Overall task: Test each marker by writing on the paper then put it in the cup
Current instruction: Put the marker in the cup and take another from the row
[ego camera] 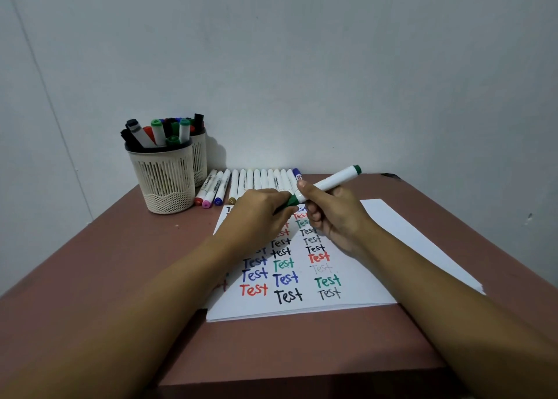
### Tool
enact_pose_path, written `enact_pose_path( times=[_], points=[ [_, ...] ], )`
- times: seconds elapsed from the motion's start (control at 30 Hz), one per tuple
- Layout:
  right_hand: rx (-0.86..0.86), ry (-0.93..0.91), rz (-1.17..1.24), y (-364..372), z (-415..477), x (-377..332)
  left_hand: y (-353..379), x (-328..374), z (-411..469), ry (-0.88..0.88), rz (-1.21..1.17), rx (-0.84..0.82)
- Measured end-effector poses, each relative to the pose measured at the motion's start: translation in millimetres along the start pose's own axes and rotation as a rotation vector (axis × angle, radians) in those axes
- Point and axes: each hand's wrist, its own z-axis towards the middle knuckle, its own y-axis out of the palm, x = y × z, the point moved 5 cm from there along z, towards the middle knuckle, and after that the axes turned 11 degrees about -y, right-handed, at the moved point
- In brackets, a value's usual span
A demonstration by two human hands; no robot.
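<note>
A green marker (332,181) with a white barrel is held above the paper (392,247). My right hand (335,214) grips its barrel. My left hand (256,214) pinches its green cap at the lower end. The paper lies on the table and carries several columns of the word "Test" in black, blue, red and green. Two cream mesh cups (164,178) stand at the back left, one behind the other, both holding several markers.
A row of several white markers (241,184) lies along the table's far edge, against the wall, between the cups and my hands. The brown table (120,263) ends close to the paper on the right and at the front.
</note>
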Motion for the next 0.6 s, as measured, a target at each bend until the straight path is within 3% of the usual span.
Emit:
enact_pose_path(
  times=[0.2, 0.37, 0.6],
  points=[
    [0.028, 0.055, 0.106, 3.1, 1.1, 1.4, 0.8, 10.0, -1.1, 0.071, 0.082, 0.104],
    [0.010, 0.016, 0.080, 1.1, 3.6, -2.9, -1.9, 9.7, 1.8, 0.037, 0.025, 0.094],
    [0.015, 0.009, 0.162, -0.3, 2.2, -9.1, -7.4, -9.0, 3.5, -0.308, -0.423, 0.059]
  ],
)
